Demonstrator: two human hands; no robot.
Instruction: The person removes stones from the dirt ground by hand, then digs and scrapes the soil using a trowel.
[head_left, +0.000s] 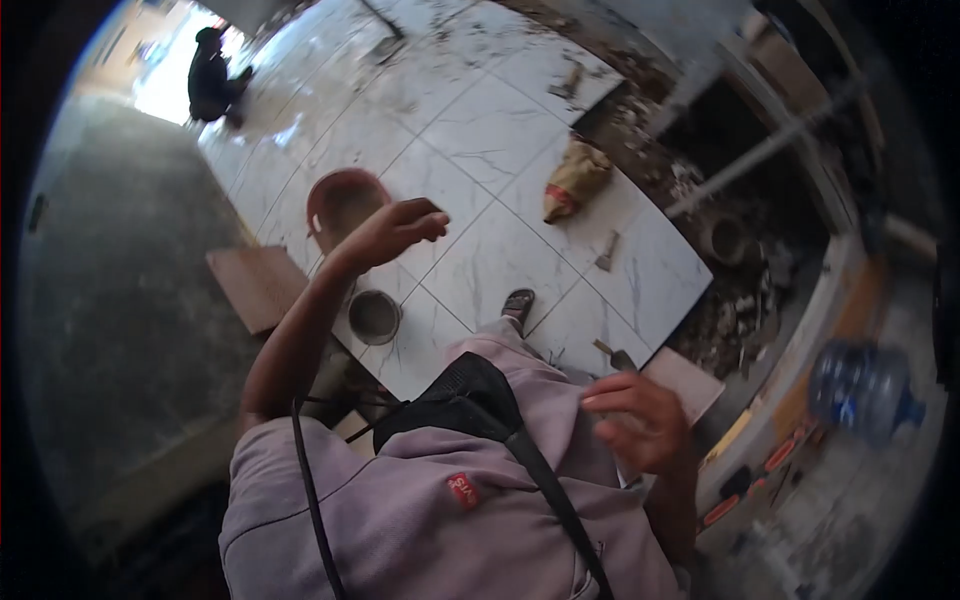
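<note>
My left hand [400, 232] reaches out over the marbled white floor tiles [478, 150], in front of a reddish tub [345, 185]. Its fingers are loosely bent and apart from the palm, with nothing seen in them. Below that forearm stands a small round bucket [374, 318] with grey contents. My right hand [642, 418] hovers near my side, fingers spread and slightly blurred, holding nothing visible. Just beyond it a trowel [622, 358] lies by a pale tile piece [688, 385]; whether they touch is unclear.
A crumpled brown sack [578, 180] and a small tool [607, 250] lie on the tiles. Rubble [735, 300] lines the right edge, with a large clear water bottle [862, 388] beyond. A square board [256, 286] lies left. Another person [210, 80] crouches far back.
</note>
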